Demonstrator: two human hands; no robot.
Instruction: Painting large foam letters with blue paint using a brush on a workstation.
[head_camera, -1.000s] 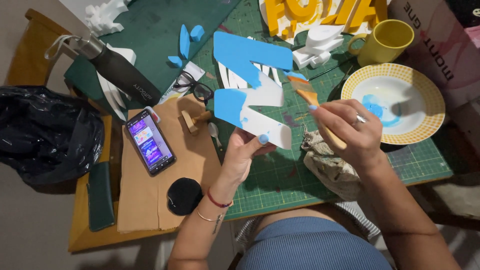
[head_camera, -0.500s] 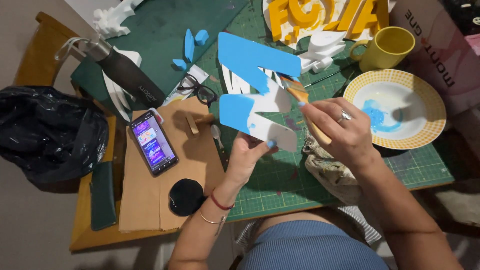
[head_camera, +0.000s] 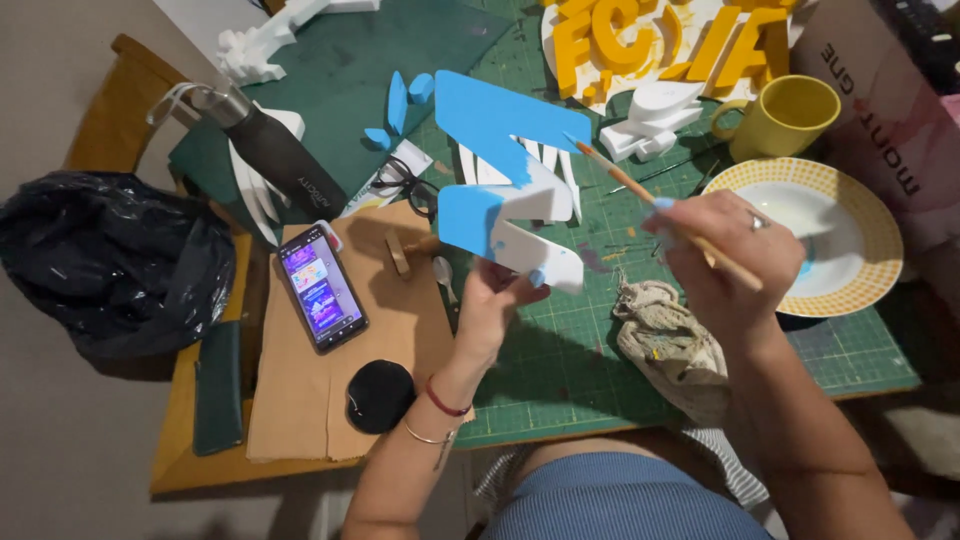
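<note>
Painting foam letter blue, held above green cutting mat.
Left hand pinches the zigzag letter from below; right hand closed around paintbrush. Judgement: steady the letter, use light strokes along edges.

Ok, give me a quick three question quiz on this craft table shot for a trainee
1. True or false: the left hand holds up the blue and white foam letter.
2. What does the right hand grip? A) glasses B) paintbrush C) spoon
3. Fill in: the phone lies on brown ____.

Key: 1 true; 2 B; 3 cardboard.
</note>
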